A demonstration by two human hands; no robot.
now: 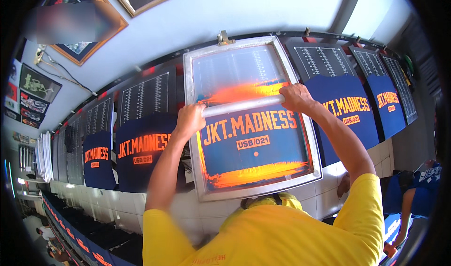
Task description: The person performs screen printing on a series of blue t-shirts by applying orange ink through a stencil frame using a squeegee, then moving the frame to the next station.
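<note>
Both my hands grip a pale squeegee (pixel 244 106) that lies across a screen-printing frame (pixel 189 80). My left hand (pixel 191 119) is wrapped round its left end, and my right hand (pixel 297 98) round its right end. Bright orange ink (pixel 235 93) is smeared on the mesh just beyond the squeegee. A second orange band (pixel 258 173) runs along the frame's near side. Between the squeegee and that band, orange block lettering shows over dark blue. The squeegee's blade edge is hidden from view.
Navy shirts with orange lettering lie on boards in a row, one shirt (pixel 350 125) to the right and another (pixel 141 139) to the left. A metal clamp (pixel 224 39) sits at the frame's far edge. Another person (pixel 418 186) in blue bends at the right.
</note>
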